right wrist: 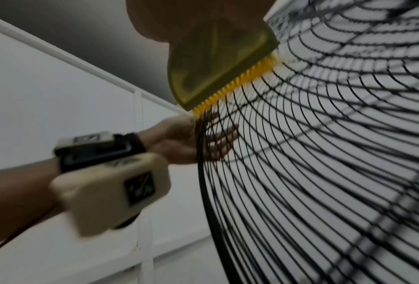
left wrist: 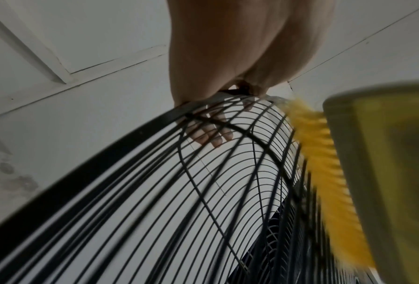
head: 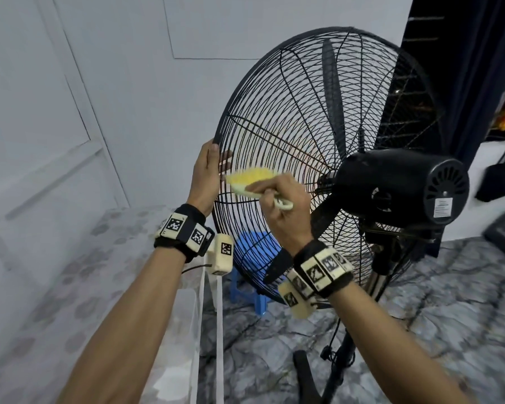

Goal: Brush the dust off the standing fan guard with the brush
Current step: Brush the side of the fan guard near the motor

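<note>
A: Head view, nearest first: right hand (head: 277,196) at frame centre, fingers curled round the pale handle of the brush (head: 252,182). Yellow bristles pressed flat on the wires of the fan guard (head: 274,132).

B: And the left hand (head: 207,173)?

A: Just left of the brush, gripping the guard's outer rim (head: 216,132). Thumb on the near side, fingers wrapped round to the far side, seen through the wires from the left wrist (left wrist: 211,134). Steadying grip, by the look of it.

B: Brush location on the guard?

A: Left-centre of the mesh, close to the rim, at about hub height. Same in the right wrist view: bristles (right wrist: 230,90) combing across the concentric wires, upper centre of frame.

B: Progress, then?

A: Mid-stroke, most likely. Too blurred and too fine to tell dusty wire from clean, so no saying how much is done. Judging by position only: one small patch under the bristles, upper arc, lower arc and right side of the mesh not under the brush now.

B: Further back?

A: Black motor housing (head: 397,188) right of centre, blades behind the wires, stand running down to the marbled floor (head: 420,316). Blue stool (head: 251,258) visible through the lower mesh. White panelled wall (head: 70,97) filling the left.
</note>
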Demonstrator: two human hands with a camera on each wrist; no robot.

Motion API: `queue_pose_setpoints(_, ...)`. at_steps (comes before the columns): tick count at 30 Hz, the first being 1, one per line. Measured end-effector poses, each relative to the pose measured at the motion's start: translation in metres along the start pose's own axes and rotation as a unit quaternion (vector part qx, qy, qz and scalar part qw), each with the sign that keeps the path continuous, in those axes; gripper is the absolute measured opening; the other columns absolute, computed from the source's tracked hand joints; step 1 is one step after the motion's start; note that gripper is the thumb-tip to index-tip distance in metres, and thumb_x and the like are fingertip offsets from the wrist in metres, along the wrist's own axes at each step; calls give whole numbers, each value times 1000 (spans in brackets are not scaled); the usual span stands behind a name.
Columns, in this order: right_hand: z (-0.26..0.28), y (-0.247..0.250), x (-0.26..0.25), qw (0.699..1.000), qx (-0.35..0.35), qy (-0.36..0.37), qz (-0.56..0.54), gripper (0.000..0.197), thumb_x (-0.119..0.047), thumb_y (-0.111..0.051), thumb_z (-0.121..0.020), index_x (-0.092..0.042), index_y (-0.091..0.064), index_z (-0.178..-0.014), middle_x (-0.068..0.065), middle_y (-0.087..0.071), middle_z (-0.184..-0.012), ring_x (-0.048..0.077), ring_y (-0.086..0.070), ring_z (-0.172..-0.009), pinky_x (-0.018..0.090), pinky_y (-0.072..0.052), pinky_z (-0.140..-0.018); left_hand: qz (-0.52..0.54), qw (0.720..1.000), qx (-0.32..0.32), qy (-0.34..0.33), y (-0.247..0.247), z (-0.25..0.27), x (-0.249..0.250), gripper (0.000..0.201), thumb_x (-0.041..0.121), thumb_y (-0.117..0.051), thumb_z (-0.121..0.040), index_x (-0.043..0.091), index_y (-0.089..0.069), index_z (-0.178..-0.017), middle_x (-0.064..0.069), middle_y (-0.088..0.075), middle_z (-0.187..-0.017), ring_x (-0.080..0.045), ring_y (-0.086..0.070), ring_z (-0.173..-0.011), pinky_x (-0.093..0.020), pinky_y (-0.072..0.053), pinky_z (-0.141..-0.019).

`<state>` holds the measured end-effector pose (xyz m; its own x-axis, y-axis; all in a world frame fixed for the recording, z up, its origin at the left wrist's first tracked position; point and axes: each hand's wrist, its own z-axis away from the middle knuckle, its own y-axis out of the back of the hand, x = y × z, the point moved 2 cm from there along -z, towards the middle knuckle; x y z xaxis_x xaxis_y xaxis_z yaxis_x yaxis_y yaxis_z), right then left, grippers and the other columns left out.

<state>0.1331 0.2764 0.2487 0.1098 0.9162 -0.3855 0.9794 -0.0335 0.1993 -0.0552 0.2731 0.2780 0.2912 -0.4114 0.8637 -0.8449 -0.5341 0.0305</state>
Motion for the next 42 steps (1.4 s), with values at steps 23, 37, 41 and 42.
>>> queue_pose_setpoints(23, -59, 49, -6, 970, 126, -127, -167, 18, -13, -51, -90, -9, -66, -81, 14, -69, -83, 28, -59, -70, 33, -49, -63, -27, 999, 25, -6, -5, 2, -1, 42, 40, -24, -115, 22, -51, -142, -1, -69, -128, -14, -67, -119, -20, -52, -92)
queue_pose_setpoints(37, -71, 47, -5, 975, 91, -129, -157, 18, -6, -51, -92, -5, -68, -85, 3, -70, -86, 35, -61, -75, 44, -52, -63, -13, 1000, 25, -1, -7, 3, 1, 38, 41, -25, -115, 27, -52, -138, -3, -69, -128, -15, -67, -117, -14, -50, -82)
queue_pose_setpoints(41, -33, 42, 3, 980, 52, -127, -144, 19, -13, -50, -89, -13, -67, -80, 1, -71, -81, 43, -50, -62, 43, -38, -47, -13, 999, 32, -5, -9, 1, 0, 37, 41, -26, -115, 27, -51, -138, -3, -69, -129, -16, -68, -118, -23, -53, -88)
queue_pose_setpoints(42, -21, 42, 3, 980, 30, -137, -139, 19, -13, -50, -89, -13, -67, -79, 0, -71, -79, 43, -51, -62, 42, -40, -47, -14, 999, 38, -6, -8, 1, 0, 35, 40, -27, -115, 28, -52, -136, -4, -69, -128, -17, -68, -118, -26, -54, -90)
